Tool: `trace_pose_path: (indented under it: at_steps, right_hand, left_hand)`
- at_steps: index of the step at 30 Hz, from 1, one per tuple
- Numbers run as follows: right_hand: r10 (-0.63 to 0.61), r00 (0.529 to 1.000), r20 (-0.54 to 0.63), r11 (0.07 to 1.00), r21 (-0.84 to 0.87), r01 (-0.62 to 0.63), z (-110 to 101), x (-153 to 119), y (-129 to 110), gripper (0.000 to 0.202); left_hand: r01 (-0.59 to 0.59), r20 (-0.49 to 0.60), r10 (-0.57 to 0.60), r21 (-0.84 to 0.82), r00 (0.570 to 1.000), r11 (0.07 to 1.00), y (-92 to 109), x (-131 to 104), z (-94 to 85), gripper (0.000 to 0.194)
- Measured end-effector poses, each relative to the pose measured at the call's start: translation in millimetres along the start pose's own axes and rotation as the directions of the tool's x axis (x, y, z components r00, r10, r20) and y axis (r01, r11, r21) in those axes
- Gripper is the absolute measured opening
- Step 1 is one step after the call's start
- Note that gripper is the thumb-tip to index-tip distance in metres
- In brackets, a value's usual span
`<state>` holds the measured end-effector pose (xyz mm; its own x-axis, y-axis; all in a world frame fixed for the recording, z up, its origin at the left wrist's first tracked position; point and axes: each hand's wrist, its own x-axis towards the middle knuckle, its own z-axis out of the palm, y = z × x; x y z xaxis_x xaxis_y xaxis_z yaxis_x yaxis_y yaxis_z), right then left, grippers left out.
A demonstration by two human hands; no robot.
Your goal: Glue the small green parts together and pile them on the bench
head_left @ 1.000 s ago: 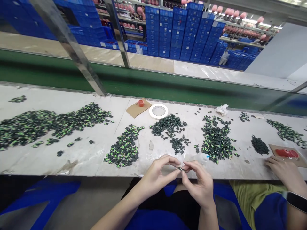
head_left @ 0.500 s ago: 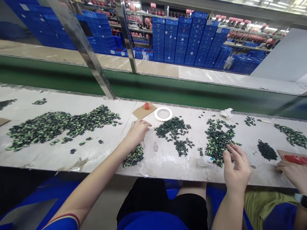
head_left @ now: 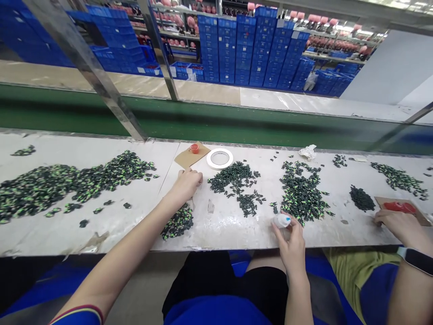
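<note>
one white bottle (head_left: 280, 220) is sitting in my right hand (head_left: 291, 232) in the head view, my thumb and fingers gripping it beside the right pile (head_left: 301, 194). my left hand (head_left: 188, 180) is curling its fingers near the cardboard (head_left: 185, 159), beyond the left pile (head_left: 177, 224); i cannot tell if they are pinching anything. a tape roll (head_left: 210, 159) is lying flat nearby.

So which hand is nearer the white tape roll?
Left. The left hand is just left of the white tape roll and slightly toward the front table edge; the right hand is farther off, to its right near that edge, holding a white bottle.
</note>
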<state>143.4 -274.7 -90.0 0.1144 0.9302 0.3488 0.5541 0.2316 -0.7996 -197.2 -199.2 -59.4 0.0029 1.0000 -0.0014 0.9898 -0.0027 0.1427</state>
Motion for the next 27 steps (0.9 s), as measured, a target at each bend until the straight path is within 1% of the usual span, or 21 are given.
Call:
trace_pose_path:
  at_steps: [2, 4, 6, 8, 9, 11, 12, 14, 15, 17, 18, 19, 21, 22, 23, 25, 27]
  right_hand:
    - [0.107, 0.993, -0.054, 0.983, 0.154, -0.098, 4, -3, -9, 0.038]
    - [0.201, 0.975, -0.093, 0.945, 0.279, -0.168, 8, -6, -16, 0.039]
    - [0.265, 0.958, -0.111, 0.91, 0.356, -0.21, 9, -9, -19, 0.041]
    - [0.308, 0.941, -0.144, 0.887, 0.401, -0.229, 8, -9, -19, 0.042]
    - [0.322, 0.932, -0.168, 0.882, 0.411, -0.23, 7, -9, -17, 0.042]
    - [0.339, 0.916, -0.216, 0.876, 0.426, -0.224, 6, -8, -14, 0.04]
    - [0.346, 0.909, -0.23, 0.869, 0.444, -0.219, 6, -7, -13, 0.039]
    - [0.37, 0.896, -0.246, 0.831, 0.519, -0.201, 7, -5, -13, 0.037]
    - [0.386, 0.888, -0.251, 0.801, 0.568, -0.188, 8, -4, -15, 0.037]
    - [0.42, 0.868, -0.265, 0.741, 0.653, -0.159, 12, -3, -18, 0.037]
    - [0.432, 0.863, -0.263, 0.718, 0.68, -0.152, 15, -3, -21, 0.036]
    - [0.44, 0.863, -0.25, 0.703, 0.694, -0.157, 18, -3, -23, 0.036]
    - [0.447, 0.872, -0.201, 0.698, 0.688, -0.198, 23, -4, -27, 0.035]
    - [0.446, 0.878, -0.175, 0.707, 0.671, -0.225, 26, -6, -29, 0.035]
    - [0.442, 0.884, -0.152, 0.723, 0.644, -0.251, 28, -7, -31, 0.035]
    - [0.42, 0.899, -0.126, 0.771, 0.573, -0.279, 33, -9, -36, 0.036]
    - [0.385, 0.917, -0.11, 0.82, 0.497, -0.284, 38, -11, -41, 0.037]
  left_hand:
    - [0.007, -0.011, -0.007, -0.008, 1.0, 1.0, 3, -3, -3.0, 0.033]
    - [-0.008, -0.041, 0.006, -0.048, 0.999, 0.999, 8, -13, -6.5, 0.042]
    - [-0.083, -0.075, 0.071, -0.158, 0.995, 0.984, 18, -27, -9.4, 0.044]
    - [-0.214, -0.09, 0.195, -0.323, 0.977, 0.922, 33, -46, -10.0, 0.038]
    - [-0.262, -0.104, 0.241, -0.41, 0.965, 0.873, 42, -55, -9.0, 0.031]
    - [-0.296, -0.092, 0.297, -0.566, 0.95, 0.77, 61, -71, -3.5, 0.022]
    - [-0.286, -0.09, 0.295, -0.62, 0.951, 0.731, 70, -77, 1.1, 0.019]
    - [-0.24, -0.08, 0.256, -0.681, 0.963, 0.692, 87, -85, 12.9, 0.013]
    - [-0.211, -0.083, 0.212, -0.678, 0.974, 0.705, 94, -88, 19.4, 0.011]
    - [-0.143, -0.14, 0.071, -0.616, 0.988, 0.775, 105, -92, 31.7, 0.008]
    - [-0.101, -0.192, -0.012, -0.567, 0.981, 0.817, 109, -94, 36.8, 0.008]
    - [-0.058, -0.247, -0.085, -0.517, 0.965, 0.854, 111, -96, 40.9, 0.007]
    - [0.007, -0.331, -0.17, -0.441, 0.928, 0.898, 112, -99, 46.1, 0.009]
    - [0.015, -0.346, -0.177, -0.424, 0.921, 0.906, 110, -101, 47.6, 0.013]
    - [0.005, -0.342, -0.165, -0.424, 0.925, 0.906, 108, -102, 48.4, 0.017]
    - [-0.04, -0.305, -0.117, -0.463, 0.945, 0.886, 101, -103, 49.1, 0.024]
    - [-0.083, -0.255, -0.063, -0.523, 0.965, 0.848, 96, -102, 48.9, 0.027]
